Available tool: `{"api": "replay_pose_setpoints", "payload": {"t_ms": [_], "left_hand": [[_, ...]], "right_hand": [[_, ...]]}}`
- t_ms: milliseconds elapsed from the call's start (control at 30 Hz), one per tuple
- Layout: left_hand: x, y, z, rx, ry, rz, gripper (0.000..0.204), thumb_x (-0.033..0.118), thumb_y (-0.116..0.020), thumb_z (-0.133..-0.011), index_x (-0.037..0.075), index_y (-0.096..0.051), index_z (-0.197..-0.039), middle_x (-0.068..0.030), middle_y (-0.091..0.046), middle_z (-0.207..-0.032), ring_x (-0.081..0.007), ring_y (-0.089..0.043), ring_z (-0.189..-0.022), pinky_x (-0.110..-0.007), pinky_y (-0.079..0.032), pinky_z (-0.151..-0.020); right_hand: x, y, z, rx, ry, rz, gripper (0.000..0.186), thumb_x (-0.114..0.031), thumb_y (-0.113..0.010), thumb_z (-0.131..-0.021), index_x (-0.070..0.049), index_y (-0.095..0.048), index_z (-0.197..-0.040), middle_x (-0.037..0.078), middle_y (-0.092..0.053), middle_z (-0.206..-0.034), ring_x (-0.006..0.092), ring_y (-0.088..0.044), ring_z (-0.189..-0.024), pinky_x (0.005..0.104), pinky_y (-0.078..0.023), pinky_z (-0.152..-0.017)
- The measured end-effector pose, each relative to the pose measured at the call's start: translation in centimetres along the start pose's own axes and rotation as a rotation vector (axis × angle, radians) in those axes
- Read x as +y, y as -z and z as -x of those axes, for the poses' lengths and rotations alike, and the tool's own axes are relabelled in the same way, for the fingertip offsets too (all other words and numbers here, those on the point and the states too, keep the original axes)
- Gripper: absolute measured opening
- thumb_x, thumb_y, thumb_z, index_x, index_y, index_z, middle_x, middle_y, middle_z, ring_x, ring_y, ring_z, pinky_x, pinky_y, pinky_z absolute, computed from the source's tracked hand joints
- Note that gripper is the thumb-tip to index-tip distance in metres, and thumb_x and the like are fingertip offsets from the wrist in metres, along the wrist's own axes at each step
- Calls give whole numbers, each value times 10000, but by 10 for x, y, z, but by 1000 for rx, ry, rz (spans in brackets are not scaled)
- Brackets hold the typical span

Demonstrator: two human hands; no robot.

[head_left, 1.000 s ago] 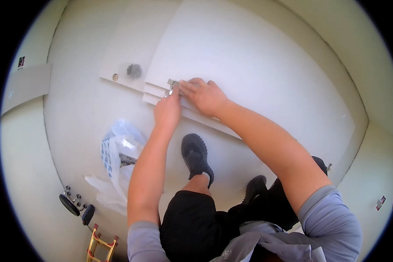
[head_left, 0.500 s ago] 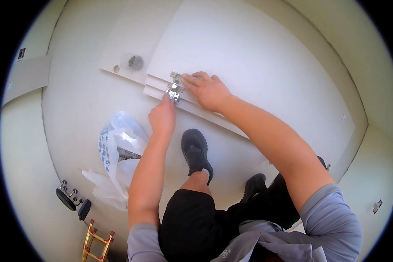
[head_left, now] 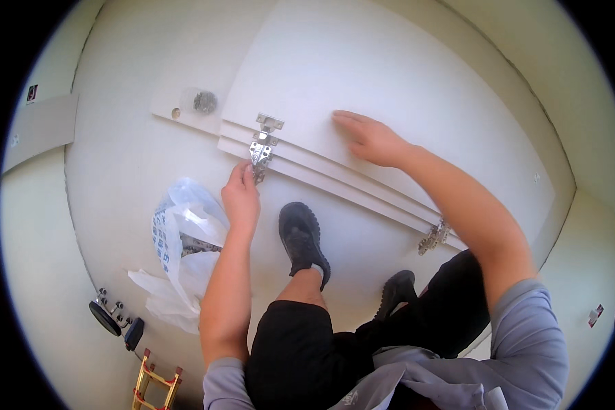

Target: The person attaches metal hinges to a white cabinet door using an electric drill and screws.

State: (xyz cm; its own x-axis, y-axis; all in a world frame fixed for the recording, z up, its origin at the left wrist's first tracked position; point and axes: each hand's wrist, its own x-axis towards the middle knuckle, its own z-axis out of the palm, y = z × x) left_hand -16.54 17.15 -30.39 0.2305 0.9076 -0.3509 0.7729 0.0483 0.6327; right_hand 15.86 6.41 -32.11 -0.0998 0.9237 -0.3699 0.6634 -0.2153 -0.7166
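At the left end of the stacked white panels (head_left: 307, 89), a silvery cabinet hinge (head_left: 260, 148) sits across their stepped near edges. My left hand (head_left: 241, 203) pinches the near end of this hinge, which sticks out past the panel edge toward me. My right hand (head_left: 378, 142) is over the top panel, to the right of the hinge. Its fingers are stretched out and nothing is in them. I cannot tell whether it touches the panel. A second hinge (head_left: 433, 238) is on the panel edge farther right, near my knee.
A clear bag of screws (head_left: 203, 102) lies on a panel at the far left, beside a round hole (head_left: 176, 113). An open plastic bag (head_left: 184, 232) with hardware inside is left of my feet. A yellow stepladder (head_left: 156, 383) and a black-padded object (head_left: 106, 319) are at lower left.
My right hand has left the hinge and moved right over the panel. The hinge now reaches farther out toward me, with my left hand lower on it. The second hinge has come into fuller view.
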Motion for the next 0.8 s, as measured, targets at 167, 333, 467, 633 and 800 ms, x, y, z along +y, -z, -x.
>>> {"api": "replay_pose_setpoints", "payload": {"t_ms": [167, 333, 467, 633, 800], "left_hand": [[29, -1, -33, -113, -366, -469, 316, 153, -603, -1000, 128, -654, -1311, -158, -731, -784, -346, -722, -749, -453, -529, -650], [64, -9, -64, -295, -367, -701, 309, 112, -632, -930, 149, -623, -1237, -149, -750, -847, -365, -734, -840, -502, -551, -711], [65, -10, -66, -321, -365, -826, 267, 125, -644, -915, 147, -620, -1180, -153, -755, -881, -367, -739, -847, -503, -559, -705], [53, -17, -65, -267, -386, -875, 254, 134, -596, -943, 156, -613, -1196, -163, -748, -852, -372, -740, -814, -493, -566, -683], [52, -17, -66, -265, -382, -888, 256, 141, -553, -965, 156, -601, -1216, -166, -746, -837, -377, -737, -800, -500, -565, -687]], "right_hand": [[27, 31, 63, -101, -93, 230, 670, -34, -568, -876, -72, -444, -1533, 37, -325, -1677, 292, -398, -1476, 400, -422, -1191], [32, 29, 98, -84, -171, 220, 676, -30, -570, -876, -80, -439, -1537, 17, -290, -1691, 277, -356, -1501, 399, -427, -1196], [34, 25, 99, -51, -154, 208, 680, -29, -572, -875, -88, -435, -1539, 15, -286, -1692, 276, -339, -1512, 400, -425, -1200], [39, 25, 95, -50, -137, 192, 692, -16, -573, -864, -96, -436, -1538, 21, -285, -1693, 274, -338, -1513, 402, -421, -1204], [40, 24, 95, -42, -123, 174, 703, -16, -578, -857, -100, -435, -1540, 26, -290, -1691, 282, -341, -1510, 401, -408, -1213]]}}
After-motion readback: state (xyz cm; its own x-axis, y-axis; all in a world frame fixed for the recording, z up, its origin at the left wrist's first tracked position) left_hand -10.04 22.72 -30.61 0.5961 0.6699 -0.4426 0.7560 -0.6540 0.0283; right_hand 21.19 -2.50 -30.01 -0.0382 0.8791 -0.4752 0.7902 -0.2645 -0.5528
